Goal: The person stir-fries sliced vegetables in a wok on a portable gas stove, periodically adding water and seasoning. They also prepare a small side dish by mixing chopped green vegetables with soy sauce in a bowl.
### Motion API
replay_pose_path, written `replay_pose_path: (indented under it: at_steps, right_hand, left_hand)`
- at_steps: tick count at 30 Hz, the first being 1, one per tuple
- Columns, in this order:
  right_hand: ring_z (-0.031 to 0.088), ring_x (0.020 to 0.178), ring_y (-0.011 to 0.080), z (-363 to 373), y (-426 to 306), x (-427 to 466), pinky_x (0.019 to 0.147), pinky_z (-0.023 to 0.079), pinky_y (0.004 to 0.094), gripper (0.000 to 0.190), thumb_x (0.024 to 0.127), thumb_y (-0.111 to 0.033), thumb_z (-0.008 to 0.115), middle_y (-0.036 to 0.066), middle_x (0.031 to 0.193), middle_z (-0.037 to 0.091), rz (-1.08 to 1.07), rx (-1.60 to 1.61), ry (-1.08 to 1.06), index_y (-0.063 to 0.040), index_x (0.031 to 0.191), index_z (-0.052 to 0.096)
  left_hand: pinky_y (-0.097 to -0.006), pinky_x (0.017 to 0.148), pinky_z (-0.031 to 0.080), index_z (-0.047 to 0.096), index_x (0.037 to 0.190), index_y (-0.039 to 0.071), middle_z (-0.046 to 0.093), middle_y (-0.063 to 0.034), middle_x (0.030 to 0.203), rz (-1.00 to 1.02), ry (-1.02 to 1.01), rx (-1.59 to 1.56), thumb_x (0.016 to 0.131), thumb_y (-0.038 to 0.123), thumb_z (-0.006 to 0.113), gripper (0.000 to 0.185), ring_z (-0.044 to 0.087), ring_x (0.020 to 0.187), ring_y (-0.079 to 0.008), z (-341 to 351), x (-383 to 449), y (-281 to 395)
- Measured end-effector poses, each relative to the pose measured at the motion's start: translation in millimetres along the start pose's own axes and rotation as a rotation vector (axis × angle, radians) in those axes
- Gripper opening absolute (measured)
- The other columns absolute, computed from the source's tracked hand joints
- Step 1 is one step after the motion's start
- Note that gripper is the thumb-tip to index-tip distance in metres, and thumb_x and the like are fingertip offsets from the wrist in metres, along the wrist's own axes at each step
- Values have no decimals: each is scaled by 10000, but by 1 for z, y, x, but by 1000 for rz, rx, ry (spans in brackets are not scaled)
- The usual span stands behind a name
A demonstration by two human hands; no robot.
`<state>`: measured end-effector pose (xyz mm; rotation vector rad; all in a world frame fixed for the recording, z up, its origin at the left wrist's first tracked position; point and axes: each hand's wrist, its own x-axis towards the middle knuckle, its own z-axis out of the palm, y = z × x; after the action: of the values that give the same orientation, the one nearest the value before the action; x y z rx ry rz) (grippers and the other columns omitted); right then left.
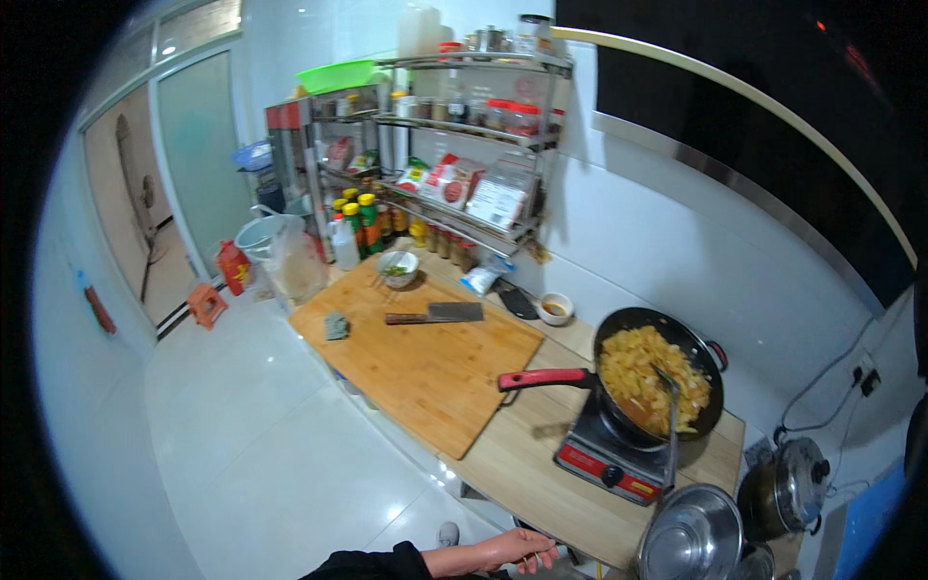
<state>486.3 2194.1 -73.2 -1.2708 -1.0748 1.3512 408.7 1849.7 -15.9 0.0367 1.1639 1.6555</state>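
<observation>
My left hand [520, 551], in a black sleeve, reaches in from the bottom beside the counter's front edge. Its fingers are loosely bent and apart, and I see nothing held in them. My right hand is out of view. On a portable gas stove [609, 471] sits a black wok [714, 370] of yellow, chunky food [638, 362] in some brown liquid. A metal spatula [673, 428] rests in it, its handle towards me; the wok's red handle [544, 378] points left. A cleaver [455, 312] lies on the wooden cutting board [428, 377].
A bowl with chopped greens [397, 270] and a grey-green cloth [336, 326] are on the board. Behind stand a small sauce bowl [556, 309] and a metal seasoning rack [471, 130]. Steel basin [692, 536] and lidded pot [783, 486] stand right; an orange stool [206, 306] is on the floor.
</observation>
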Motion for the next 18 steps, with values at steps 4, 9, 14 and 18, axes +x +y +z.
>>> replay_pose_path:
  at_steps: [4,9,14,18]
  right_hand:
    - [524,593,224,32,22,-37,579,449,350,142,749,-166,538,104,725,564,31,-129,-197,-27,771,521]
    - [532,584,232,58,66,-100,569,455,356,149,752,-165,528,111,720,568,105,-336,-466,-22,795,534]
    - [539,576,240,59,129,-170,558,461,362,163,755,-163,517,118,714,572,273,-648,-697,-17,820,546]
    - [545,569,247,38,183,-219,550,465,367,177,757,-162,508,123,710,575,434,-931,-846,-14,840,556]
  left_hand:
    - [-176,520,419,604,1001,53,630,11,819,72,73,-2,943,302,441,304,527,595,-48,-17,-26,-3]
    - [-188,539,423,613,996,50,626,9,823,133,69,18,935,325,459,321,529,625,-59,-53,-67,3]
    - [-199,557,428,620,1011,48,626,-4,835,196,158,29,930,319,476,317,541,655,-71,-113,-143,7]
    - [-205,572,431,625,1011,42,629,-20,852,272,288,-73,928,283,487,290,551,673,-77,-177,-211,7]
